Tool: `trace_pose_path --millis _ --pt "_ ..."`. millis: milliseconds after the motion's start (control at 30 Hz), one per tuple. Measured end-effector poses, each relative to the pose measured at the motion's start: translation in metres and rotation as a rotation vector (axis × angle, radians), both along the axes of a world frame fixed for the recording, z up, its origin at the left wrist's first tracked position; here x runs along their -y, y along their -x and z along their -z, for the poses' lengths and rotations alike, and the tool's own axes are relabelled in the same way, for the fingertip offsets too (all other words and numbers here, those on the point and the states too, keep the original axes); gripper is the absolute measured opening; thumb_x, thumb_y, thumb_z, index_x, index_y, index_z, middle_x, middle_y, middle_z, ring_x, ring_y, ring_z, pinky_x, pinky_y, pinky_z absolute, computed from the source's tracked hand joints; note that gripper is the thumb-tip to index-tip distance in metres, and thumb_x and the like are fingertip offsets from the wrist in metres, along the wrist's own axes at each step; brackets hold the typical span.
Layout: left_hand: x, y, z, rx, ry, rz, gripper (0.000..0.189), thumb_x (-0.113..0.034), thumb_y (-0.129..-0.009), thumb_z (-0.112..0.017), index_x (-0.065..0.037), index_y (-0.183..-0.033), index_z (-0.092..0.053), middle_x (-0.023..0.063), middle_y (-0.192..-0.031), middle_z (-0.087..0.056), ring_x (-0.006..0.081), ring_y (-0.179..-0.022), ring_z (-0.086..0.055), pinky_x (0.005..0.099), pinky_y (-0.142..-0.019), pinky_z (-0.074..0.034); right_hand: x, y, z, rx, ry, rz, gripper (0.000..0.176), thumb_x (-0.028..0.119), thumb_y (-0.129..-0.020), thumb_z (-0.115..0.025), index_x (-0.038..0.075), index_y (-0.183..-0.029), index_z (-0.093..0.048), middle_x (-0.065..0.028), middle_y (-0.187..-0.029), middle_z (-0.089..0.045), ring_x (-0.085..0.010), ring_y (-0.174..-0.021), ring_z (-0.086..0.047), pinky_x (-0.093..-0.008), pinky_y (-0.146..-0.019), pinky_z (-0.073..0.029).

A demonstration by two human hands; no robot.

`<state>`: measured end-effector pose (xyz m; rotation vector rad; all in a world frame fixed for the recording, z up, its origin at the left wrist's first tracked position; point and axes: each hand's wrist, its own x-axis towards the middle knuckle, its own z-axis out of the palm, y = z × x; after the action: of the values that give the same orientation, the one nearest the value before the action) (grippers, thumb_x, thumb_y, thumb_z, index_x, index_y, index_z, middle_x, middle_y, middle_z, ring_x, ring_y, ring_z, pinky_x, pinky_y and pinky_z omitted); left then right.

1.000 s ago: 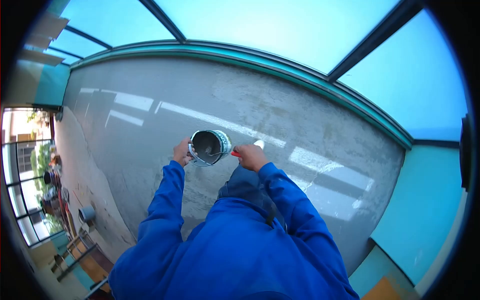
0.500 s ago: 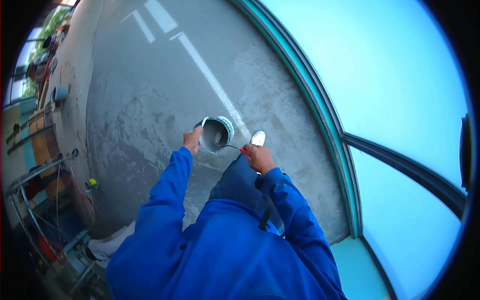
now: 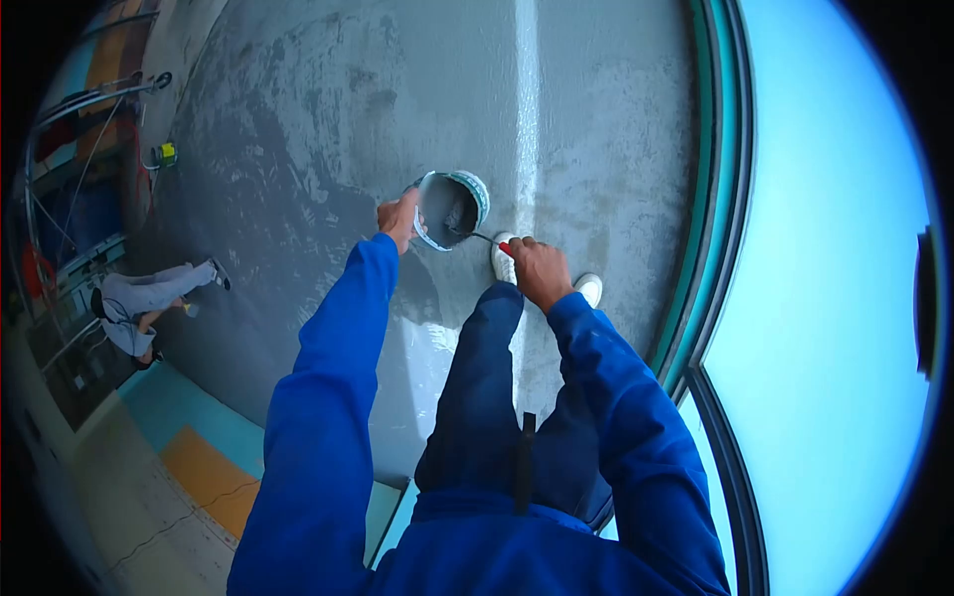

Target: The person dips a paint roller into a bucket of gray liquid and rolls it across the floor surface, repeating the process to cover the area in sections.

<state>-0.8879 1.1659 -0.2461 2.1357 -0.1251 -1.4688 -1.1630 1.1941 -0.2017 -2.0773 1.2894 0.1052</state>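
My left hand [image 3: 399, 220] is closed on the left rim of a round bucket [image 3: 481, 197], which tilts so that its inside faces me. Grey, cement-like material coats the inner wall and bottom. In my right hand [image 3: 542, 271] is a red-handled trowel [image 3: 506, 248], its thin metal neck reaching over the bucket's lower right edge. The trowel's blade lies inside the bucket, against the grey material, and is hard to make out. Both hands are held out in front of me, above my white shoes [image 3: 504, 260].
Wet-looking grey floor [image 3: 328, 129] spreads around me, with smears and a bright light streak. Tall framed windows [image 3: 825, 248] line the right. A co-worker [image 3: 149, 298] bends low at the left, near a metal frame [image 3: 89, 104] and a yellow-green can [image 3: 164, 154].
My view has turned, bringing the bending co-worker fully into sight and both my shoes into view. The bucket and both hands sit higher in view; both grips are unchanged.
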Motion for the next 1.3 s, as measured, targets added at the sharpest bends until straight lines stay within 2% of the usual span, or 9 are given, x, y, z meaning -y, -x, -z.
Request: trace_pose_path --millis 67,200,233,300,633,933,1133,1200,1300 --pt "-0.101 0.037 0.015 0.008 0.021 -0.049 0.023 -0.025 -0.076 -0.067 -0.005 -0.08 -0.058 0.0052 -0.069 -0.053 0.0158 -0.062 -0.055 0.0361 -0.062 -0.052 -0.092 0.036 0.011 0.02 0.045 -0.065 0.013 0.012 -0.089 -0.057 0.007 -0.1 -0.063 -0.0138 -0.091 -0.067 -0.0311 -0.081 -0.069 -0.0429 -0.069 -0.055" --pt "-0.117 0.029 0.079 0.027 0.052 -0.112 0.023 -0.024 -0.075 -0.068 -0.004 -0.077 -0.058 0.0056 -0.07 -0.054 0.0156 -0.063 -0.055 0.0346 -0.063 -0.052 -0.088 0.016 0.074 0.046 0.021 -0.098 0.013 0.011 -0.089 -0.057 0.006 -0.1 -0.062 -0.0142 -0.091 -0.067 -0.0317 -0.081 -0.069 -0.0436 -0.069 -0.055" --pt "-0.032 -0.041 0.107 0.032 0.039 -0.111 0.023 -0.024 -0.075 -0.068 -0.004 -0.077 -0.058 0.0058 -0.07 -0.054 0.0157 -0.063 -0.055 0.0343 -0.063 -0.052 -0.004 -0.06 0.101 0.032 0.012 -0.102 0.013 0.011 -0.089 -0.056 0.006 -0.099 -0.062 -0.0142 -0.091 -0.067 -0.032 -0.08 -0.069 -0.0438 -0.068 -0.055" --pt "-0.047 -0.038 0.132 0.042 0.035 -0.151 0.025 -0.025 -0.074 -0.069 -0.002 -0.077 -0.059 0.0066 -0.071 -0.055 0.0162 -0.064 -0.057 0.0337 -0.062 -0.052 -0.012 -0.071 0.122 -0.007 0.023 -0.148 0.012 0.01 -0.088 -0.056 0.006 -0.097 -0.063 -0.0143 -0.091 -0.067 -0.0326 -0.08 -0.069 -0.0442 -0.068 -0.055" --pt "-0.096 -0.006 0.182 -0.013 0.124 -0.17 0.023 -0.019 -0.074 -0.069 0.001 -0.082 -0.061 0.0074 -0.074 -0.056 0.0188 -0.065 -0.057 0.0361 -0.068 -0.054 -0.029 -0.097 0.183 -0.168 0.116 -0.341 0.01 0.009 -0.086 -0.057 0.008 -0.087 -0.067 -0.011 -0.087 -0.071 -0.0271 -0.085 -0.071 -0.0381 -0.071 -0.056" --pt "-0.159 -0.059 0.207 0.879 -0.023 0.166 0.042 -0.017 -0.079 -0.066 0.007 -0.114 -0.063 0.0201 -0.105 -0.069 0.0255 -0.092 -0.068 0.0336 -0.076 -0.054 -0.027 -0.056 0.18 -0.077 0.111 -0.469 0.025 0.002 -0.084 -0.057 0.006 -0.108 -0.063 -0.0151 -0.09 -0.067 -0.0342 -0.078 -0.068 -0.0445 -0.066 -0.055" --pt "-0.128 0.104 0.127 0.485 0.601 -0.432 0.026 -0.006 -0.08 -0.059 0.0 -0.104 -0.063 0.0122 -0.102 -0.055 0.0212 -0.086 -0.058 0.0344 -0.075 -0.05 -0.046 0.009 0.162 0.082 0.25 -0.461 0.04 -0.001 -0.086 -0.053 0.011 -0.124 -0.057 -0.0103 -0.083 -0.059 -0.0299 -0.071 -0.063 -0.0426 -0.058 -0.051" --pt "-0.093 0.2 0.092 0.466 0.909 -0.31 0.028 0.003 -0.079 -0.057 -0.003 -0.106 -0.063 0.0065 -0.096 -0.059 0.0124 -0.078 -0.06 0.0248 -0.066 -0.05 -0.046 0.034 0.211 0.431 0.209 -0.23 0.042 -0.001 -0.085 -0.055 0.012 -0.125 -0.057 -0.0085 -0.08 -0.057 -0.0263 -0.069 -0.061 -0.0391 -0.058 -0.051" --pt "-0.072 0.267 0.079 0.33 1.172 -0.148 0.035 0.007 -0.075 -0.056 -0.008 -0.106 -0.061 0.0052 -0.093 -0.052 0.0109 -0.07 -0.051 0.0249 -0.055 -0.04 -0.048 0.057 0.238 0.055 0.398 -0.465 0.055 -0.002 -0.08 -0.058 0.018 -0.132 -0.056 -0.0054 -0.078 -0.053 -0.0218 -0.066 -0.057 -0.0351 -0.057 -0.049"
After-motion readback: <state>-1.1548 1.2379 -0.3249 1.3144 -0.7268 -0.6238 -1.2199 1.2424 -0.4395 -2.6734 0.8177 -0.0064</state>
